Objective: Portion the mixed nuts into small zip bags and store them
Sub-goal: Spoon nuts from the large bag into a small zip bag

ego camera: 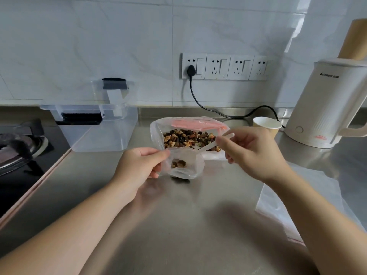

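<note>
Counter: a steel worktop carried everything, with spare flat bags lying under the right forearm.
Storage box: a clear lidded tub stood open at the back left, well apart from the hands.
Large bag: the bulk bag of mixed nuts lay open just behind the hands.
Small zip bag: the small zip bag hung just above the counter with only a few nuts inside.
Left hand: the left hand pinched the bag's left rim, fingers curled.
Right hand: the right hand pinched a white plastic spoon, its bowl in the bag's mouth.
Risk: held by one edge, the mouth could sag shut and nuts would likely spill onto the steel.
</note>
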